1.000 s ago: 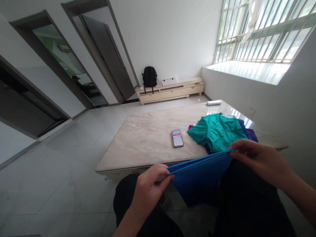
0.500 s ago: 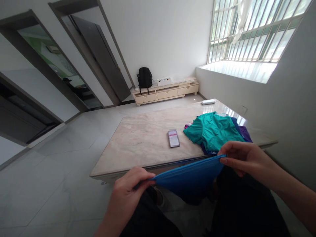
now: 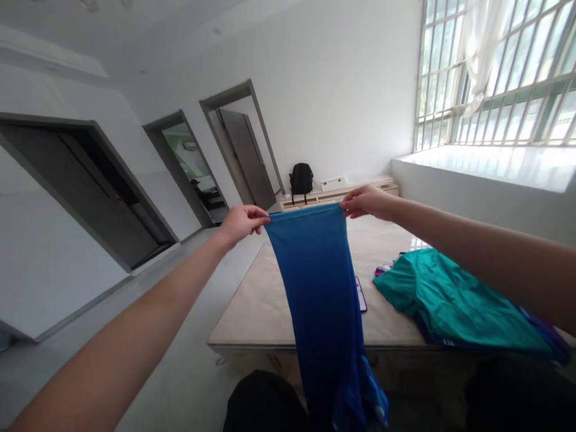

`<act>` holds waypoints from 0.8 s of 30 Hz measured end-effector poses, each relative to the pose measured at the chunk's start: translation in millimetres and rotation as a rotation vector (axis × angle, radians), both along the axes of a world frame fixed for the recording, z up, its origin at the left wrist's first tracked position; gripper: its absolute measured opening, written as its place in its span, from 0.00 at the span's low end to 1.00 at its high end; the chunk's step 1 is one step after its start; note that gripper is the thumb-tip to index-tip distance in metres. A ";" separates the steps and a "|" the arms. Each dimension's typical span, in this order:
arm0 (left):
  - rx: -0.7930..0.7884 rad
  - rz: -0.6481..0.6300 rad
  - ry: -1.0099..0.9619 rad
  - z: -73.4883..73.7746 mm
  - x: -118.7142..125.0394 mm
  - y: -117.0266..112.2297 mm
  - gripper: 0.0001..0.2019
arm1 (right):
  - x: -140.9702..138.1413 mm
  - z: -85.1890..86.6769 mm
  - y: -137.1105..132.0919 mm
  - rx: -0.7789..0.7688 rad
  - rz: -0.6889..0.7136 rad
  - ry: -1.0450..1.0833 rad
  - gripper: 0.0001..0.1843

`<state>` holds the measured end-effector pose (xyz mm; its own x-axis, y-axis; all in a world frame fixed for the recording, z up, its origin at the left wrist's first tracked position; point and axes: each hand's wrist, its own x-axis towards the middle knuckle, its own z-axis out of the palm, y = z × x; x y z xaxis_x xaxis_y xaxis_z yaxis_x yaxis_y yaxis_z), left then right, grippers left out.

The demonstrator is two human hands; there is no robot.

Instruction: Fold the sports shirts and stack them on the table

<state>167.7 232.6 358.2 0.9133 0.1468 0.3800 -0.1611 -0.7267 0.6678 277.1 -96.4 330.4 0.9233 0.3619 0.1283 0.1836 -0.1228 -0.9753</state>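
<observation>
A blue stretchy garment hangs down in front of me, its upper edge pulled straight between my two hands. My left hand pinches the left end of that edge, and my right hand pinches the right end. Lower down, the cloth narrows and bunches into folds near my knees. Its exact kind I cannot tell. Behind the cloth, a phone lies partly hidden on the table. To the right rests a heap of clothes with a teal shirt on top, under my right forearm in the view.
A pale marble-topped table stands before my knees. Farther back, a low cabinet against the wall carries a black backpack. Doorways open at the left, and a barred window is at the right.
Both my hands have risen and reached forward, lifting the blue garment from my lap so it hangs at length over the table's edge. My view has tilted up.
</observation>
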 end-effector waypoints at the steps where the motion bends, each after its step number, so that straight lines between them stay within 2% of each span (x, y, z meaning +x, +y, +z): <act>1: -0.007 0.024 -0.061 31.6 10.0 3.7 0.13 | 11.6 30.7 9.5 0.047 -0.015 -0.041 0.13; 3: 0.007 0.060 -0.232 98.2 19.9 7.2 0.15 | 25.4 94.9 22.3 0.188 -0.036 -0.171 0.10; 5: 0.042 0.073 -0.443 159.0 17.8 6.6 0.17 | 28.9 152.8 28.2 0.332 -0.026 -0.316 0.07; 7: 0.072 0.042 -0.634 202.4 7.0 2.9 0.23 | 25.7 192.7 28.7 0.433 0.035 -0.435 0.05; 8: 0.095 0.021 -0.713 214.5 -0.3 0.2 0.25 | 22.7 203.3 27.6 0.462 0.070 -0.477 0.04; 9: 0.121 0.004 -0.771 219.2 -8.3 -2.8 0.26 | 19.2 206.8 25.9 0.484 0.097 -0.510 0.04; 10: 0.153 -0.007 -0.807 216.3 -16.4 -6.0 0.24 | 15.6 203.3 23.8 0.493 0.117 -0.527 0.04; 11: 0.185 -0.012 -0.821 205.8 -24.4 -9.3 0.20 | 12.2 192.9 21.3 0.488 0.127 -0.534 0.05; 12: 0.214 -0.012 -0.812 188.1 -32.2 -12.5 0.16 | 9.1 176.2 18.3 0.473 0.126 -0.539 0.06; 13: 0.238 -0.009 -0.773 163.9 -39.6 -15.8 0.11 | 6.3 153.8 14.8 0.446 0.113 -0.539 0.07; 15: 0.272 -0.008 -0.621 99.3 -54.6 -22.7 0.07 | -0.1 94.5 5.6 0.339 0.073 -0.534 0.11; 18: 0.268 -0.021 -0.340 -23.7 -82.1 -34.3 0.05 | -19.5 -19.8 -14.0 0.063 0.076 -0.520 0.17; 21: 0.232 -0.175 -0.083 -151.9 -121.1 -48.2 0.05 | -61.1 -145.1 -36.2 -0.127 0.076 -0.389 0.20; 23: 0.197 -0.226 0.096 -224.2 -152.4 -58.8 0.07 | -99.4 -221.4 -50.0 -0.156 0.119 -0.244 0.21; 24: 0.178 -0.224 0.178 -253.2 -168.4 -64.2 0.07 | -119.8 -254.3 -56.2 -0.173 0.150 -0.170 0.20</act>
